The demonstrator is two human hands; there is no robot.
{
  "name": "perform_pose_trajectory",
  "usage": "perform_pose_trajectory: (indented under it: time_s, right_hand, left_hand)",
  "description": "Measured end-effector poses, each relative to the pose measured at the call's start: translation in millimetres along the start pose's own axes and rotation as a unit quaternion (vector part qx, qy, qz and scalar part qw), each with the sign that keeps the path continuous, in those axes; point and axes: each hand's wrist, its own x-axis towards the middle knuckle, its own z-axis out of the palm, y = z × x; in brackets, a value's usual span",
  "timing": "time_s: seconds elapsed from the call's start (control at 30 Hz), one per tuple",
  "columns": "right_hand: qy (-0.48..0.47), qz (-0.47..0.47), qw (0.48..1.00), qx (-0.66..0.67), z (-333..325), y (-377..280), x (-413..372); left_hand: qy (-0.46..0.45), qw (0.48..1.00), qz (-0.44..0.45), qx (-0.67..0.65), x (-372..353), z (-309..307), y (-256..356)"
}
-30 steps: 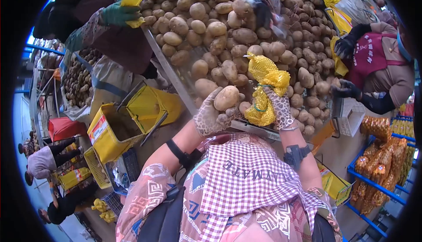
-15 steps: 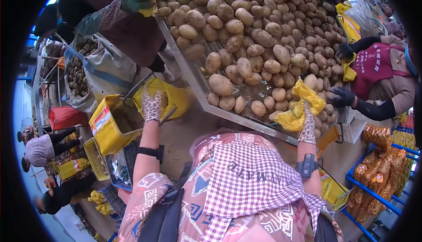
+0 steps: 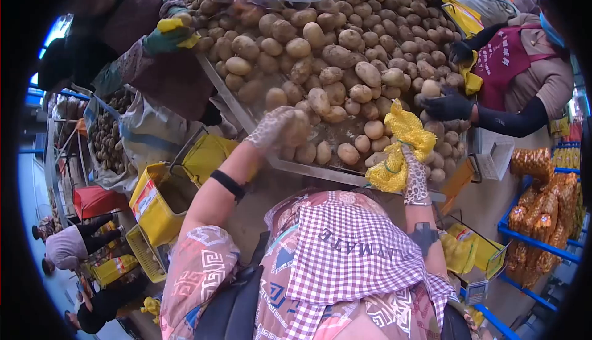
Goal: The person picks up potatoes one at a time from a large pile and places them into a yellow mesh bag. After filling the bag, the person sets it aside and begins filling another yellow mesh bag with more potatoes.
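Reaching over the near left corner of the table (image 3: 327, 174), the left hand (image 3: 277, 129) is among the potatoes (image 3: 348, 153), its back towards the camera. Blur covers its fingertips; they seem to be curled about a potato (image 3: 298, 129), but I cannot tell whether they grip it or only touch it. That potato lies just beyond the knuckles, at the right side of the hand. Another long potato (image 3: 319, 100) is a little farther off and to the right, its long axis slanting from far left to near right. The left hand is the nearer one to both.

The right hand (image 3: 414, 170) has its fingers closed on a yellow net bag (image 3: 394, 164), which sits at the near edge, to the right of the left hand and apart from it. The bag runs roughly near to far, bunched and bent at the middle, with its lower part to the left of the wrist. On the far right, a co-worker's dark glove (image 3: 447, 104) touches a potato (image 3: 430, 88) beyond the bag.
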Motion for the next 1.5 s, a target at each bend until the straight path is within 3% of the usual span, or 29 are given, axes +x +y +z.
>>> perform_pose_trajectory:
  time_s: [0.03, 0.07, 0.13, 0.2, 0.27, 0.3, 0.33, 0.37, 0.4, 0.43, 0.47, 0.53, 0.6, 0.73, 0.77, 0.83, 0.87, 0.93, 0.97, 1.0, 1.07, 1.17, 1.23, 1.27, 1.33, 1.37, 1.43, 1.47, 1.5]
  right_hand:
    - [0.004, -0.026, 0.999, -0.028, -1, -2, 1]
    - [0.002, -0.063, 0.996, -0.070, 2, -6, 1]
    - [-0.022, -0.173, 0.963, -0.204, 21, -21, -4]
    - [-0.092, -0.309, 0.880, -0.348, 61, -43, -23]
    - [-0.290, -0.337, 0.851, -0.280, 108, -64, -58]
    - [-0.276, -0.485, 0.746, -0.364, 132, -70, -74]
    - [-0.252, -0.611, 0.612, -0.434, 146, -72, -82]
    - [-0.249, -0.610, 0.612, -0.438, 145, -62, -72]
    - [-0.298, -0.560, 0.678, -0.373, 141, -42, -55]
    - [-0.347, -0.503, 0.732, -0.302, 141, -34, -42]
    - [-0.339, -0.308, 0.814, -0.356, 139, -47, -39]
    - [-0.285, -0.056, 0.932, -0.219, 115, -28, 2]
    - [-0.165, 0.073, 0.968, -0.175, 108, -38, 9]
    - [-0.226, -0.015, 0.970, -0.087, 116, -60, -10]
    - [-0.289, -0.168, 0.924, -0.184, 129, -67, -31]
    - [-0.350, -0.446, 0.744, -0.354, 152, -71, -64]
    - [-0.351, -0.562, 0.617, -0.423, 161, -70, -73]
    - [-0.342, -0.568, 0.640, -0.390, 152, -27, -38]
    - [-0.304, -0.376, 0.793, -0.370, 144, -20, -14]
    - [-0.247, -0.158, 0.898, -0.327, 137, -20, 2]
    - [-0.194, 0.012, 0.955, -0.222, 122, -27, 15]
    - [-0.224, -0.020, 0.959, -0.174, 118, -28, 8]
    - [-0.322, -0.238, 0.869, -0.291, 141, -50, -32]
    - [-0.370, -0.311, 0.828, -0.286, 156, -52, -52]
    - [-0.322, -0.537, 0.678, -0.386, 165, -30, -54]
    - [-0.318, -0.536, 0.679, -0.387, 161, -21, -48]
    - [-0.344, -0.359, 0.798, -0.340, 155, -10, -35]
    - [-0.344, -0.359, 0.798, -0.341, 157, -14, -37]
    - [-0.339, -0.431, 0.747, -0.375, 159, -20, -41]
  left_hand:
    - [-0.051, 0.957, -0.031, -0.282, -1, 2, -1]
    - [-0.093, 0.832, -0.063, -0.543, -3, 5, -4]
    - [-0.148, 0.801, -0.038, -0.579, -1, 15, -6]
    - [-0.088, 0.815, 0.011, -0.573, -5, 38, 10]
    - [-0.067, 0.836, 0.025, -0.544, -10, 59, 31]
    - [-0.039, 0.855, 0.039, -0.516, -12, 67, 36]
    - [-0.115, 0.840, 0.091, -0.522, -6, 70, 8]
    - [-0.139, 0.828, 0.126, -0.529, -6, 76, 0]
    - [-0.162, 0.814, 0.160, -0.534, -6, 79, -3]
    - [-0.053, 0.917, 0.194, -0.344, -1, 82, -2]
    - [-0.056, 0.824, 0.082, -0.558, -10, 81, 12]
    - [-0.153, 0.787, 0.048, -0.596, -25, 74, 25]
    - [-0.126, 0.784, 0.037, -0.607, -25, 74, 18]
    - [-0.129, 0.730, 0.038, -0.671, -21, 73, 12]
    - [-0.129, 0.731, 0.037, -0.669, -18, 73, 12]
    - [-0.144, 0.696, 0.003, -0.703, -12, 75, 13]
    - [-0.050, 0.775, 0.034, -0.629, -17, 84, 14]
    - [-0.104, 0.790, 0.066, -0.601, -10, 83, 10]
    - [-0.142, 0.728, -0.005, -0.671, -3, 81, -3]
    - [-0.176, 0.655, -0.078, -0.730, 1, 79, -15]
    - [-0.213, 0.654, -0.053, -0.724, -4, 72, 3]
    - [-0.174, 0.660, -0.029, -0.730, -4, 66, 4]
    - [-0.172, 0.599, -0.016, -0.782, -3, 66, 7]
    - [-0.174, 0.600, -0.019, -0.781, -4, 70, 8]
    - [-0.089, 0.775, 0.035, -0.625, -7, 80, 10]
    - [-0.142, 0.761, -0.007, -0.633, -5, 74, 3]
    - [-0.105, 0.802, -0.018, -0.588, 0, 75, -4]
    - [-0.063, 0.837, -0.030, -0.543, 2, 76, -10]
    - [-0.019, 0.926, 0.054, -0.373, 6, 79, -19]
